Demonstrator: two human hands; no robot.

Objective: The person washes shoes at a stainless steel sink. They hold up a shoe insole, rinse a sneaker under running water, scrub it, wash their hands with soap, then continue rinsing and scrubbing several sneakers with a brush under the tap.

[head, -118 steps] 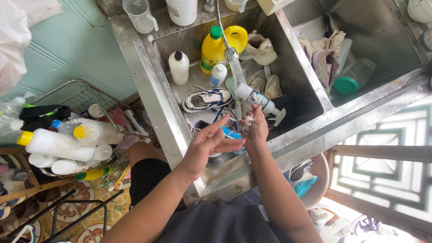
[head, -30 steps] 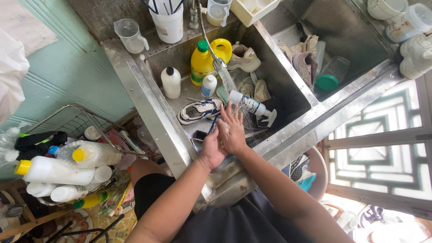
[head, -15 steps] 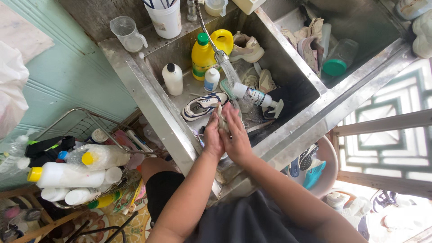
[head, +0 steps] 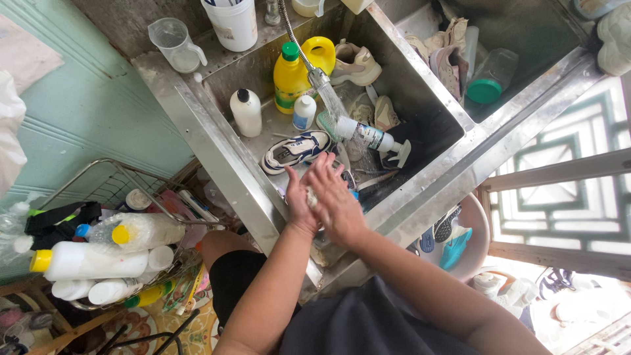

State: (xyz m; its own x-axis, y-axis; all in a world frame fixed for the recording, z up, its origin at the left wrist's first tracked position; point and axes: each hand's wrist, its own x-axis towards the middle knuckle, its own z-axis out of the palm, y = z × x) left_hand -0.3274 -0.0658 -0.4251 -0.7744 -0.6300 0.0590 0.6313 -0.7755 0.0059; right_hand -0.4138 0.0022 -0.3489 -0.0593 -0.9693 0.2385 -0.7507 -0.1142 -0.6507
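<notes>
Here, just below the middle of the frame, the left hand (head: 297, 200) and the right hand (head: 336, 200) are pressed palm to palm over the near edge of the steel sink (head: 227, 161), fingers loosely curled around a small pale wad (head: 311, 197) between them; what it is exactly cannot be told. Judging from this, the rubbing or lathering is mid-way: the white-and-navy sneaker (head: 296, 150) lies on its side on the sink floor just beyond the fingertips, untouched, and the beige shoe (head: 355, 64) higher up also waits.

The hose sprayer (head: 319, 77) runs, its stream falling onto a white spray bottle (head: 371, 138) lying on its side to the right of centre. The left basin also holds a yellow jug with a green cap (head: 292, 79), a white bottle with a black cap (head: 246, 112), a smaller white bottle (head: 303, 112) and more insoles or soles. The right basin, upper right, holds rags and a clear jar with a green lid (head: 490, 79).

On the ledge at the top stand a clear measuring jug (head: 172, 45), seemingly empty, and a white tub (head: 231, 23). At lower left a wire rack (head: 105, 190) carries several lying bottles.
</notes>
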